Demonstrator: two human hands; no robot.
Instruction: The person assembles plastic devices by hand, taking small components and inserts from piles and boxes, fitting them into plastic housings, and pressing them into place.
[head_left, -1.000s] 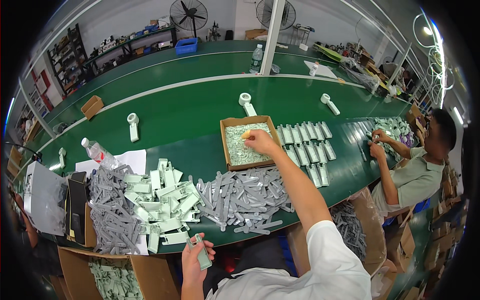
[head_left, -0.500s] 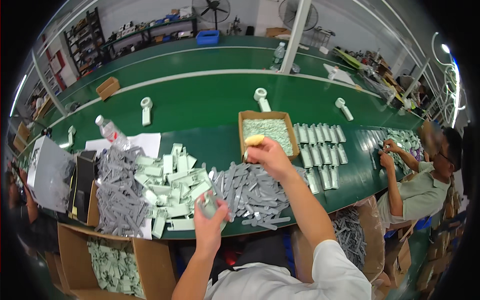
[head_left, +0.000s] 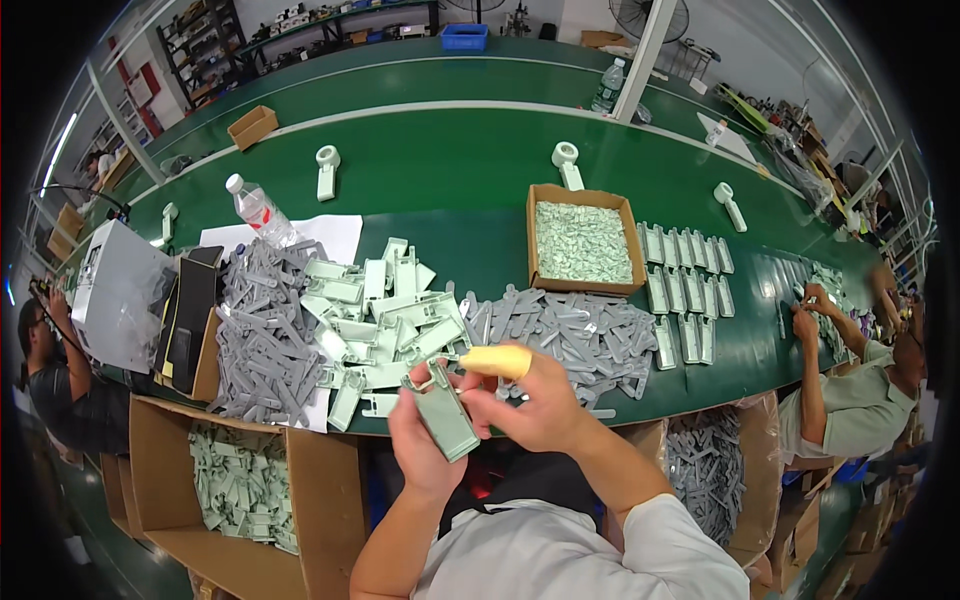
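Observation:
My left hand (head_left: 424, 448) grips a pale green plastic housing (head_left: 443, 412), tilted, with its notched end pointing away from me. My right hand (head_left: 525, 400), a yellow cover on one finger, is closed at that notched end. Whatever its fingertips pinch is too small or hidden to make out. Just beyond lie a pile of pale green housings (head_left: 390, 325) and a heap of grey plastic strips (head_left: 565, 335). An open cardboard box (head_left: 533, 240) of small pale green parts stands behind the grey heap.
Rows of housings (head_left: 688, 290) lie to the right. Another grey heap (head_left: 262, 350), a plastic bottle (head_left: 258, 212) and a white machine (head_left: 118, 290) are on the left. Large cartons (head_left: 335, 490) flank me below the table edge. Co-workers sit at right (head_left: 850, 390) and left (head_left: 75, 385).
My right hand has come back from the small-parts box to the housing in my left hand. The housing is now held still and tilted. The whole view has shifted.

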